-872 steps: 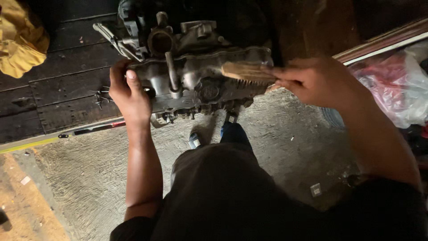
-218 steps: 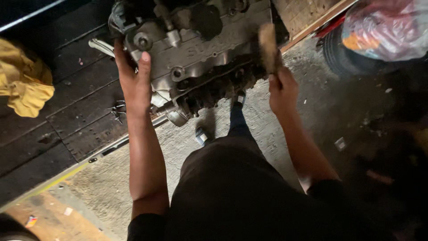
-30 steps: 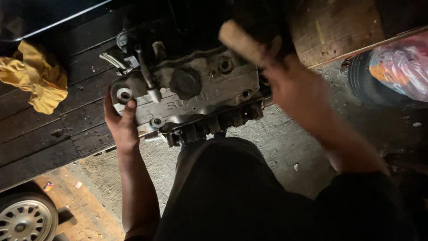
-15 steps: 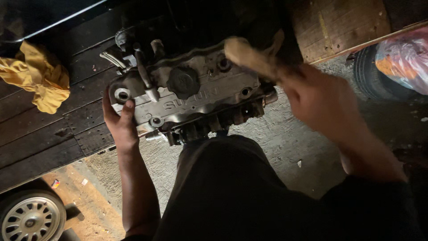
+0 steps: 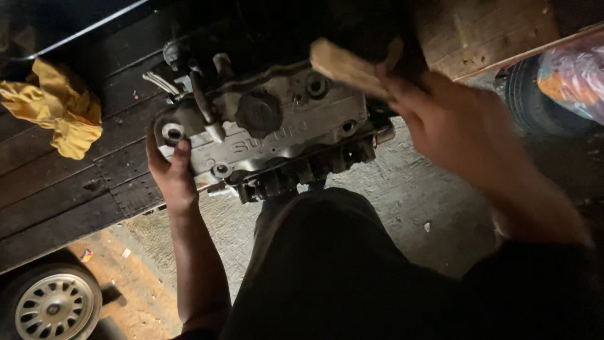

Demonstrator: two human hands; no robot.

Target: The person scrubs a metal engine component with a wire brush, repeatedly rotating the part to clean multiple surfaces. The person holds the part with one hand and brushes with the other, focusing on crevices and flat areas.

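A grimy grey engine head [image 5: 277, 135] with a round filler cap lies on a dark wooden platform [image 5: 69, 182]. My left hand [image 5: 170, 173] grips its near left end, thumb up on the casting. My right hand [image 5: 459, 129] is raised over the engine's right end and holds a wooden-handled brush [image 5: 346, 66], which points up and to the left. The brush's bristles are blurred and hard to make out. My dark-clothed legs fill the lower middle of the view.
A crumpled yellow rag [image 5: 53, 113] lies on the platform at the left. A car wheel [image 5: 50, 305] sits at the bottom left. A tyre [image 5: 535, 94] and a plastic bag [image 5: 576, 79] are at the right. Concrete floor [image 5: 409, 201] lies below the engine.
My right hand with the brush has shifted slightly left and down over the engine. My left hand has stayed on the engine's left end. The view has tilted a little.
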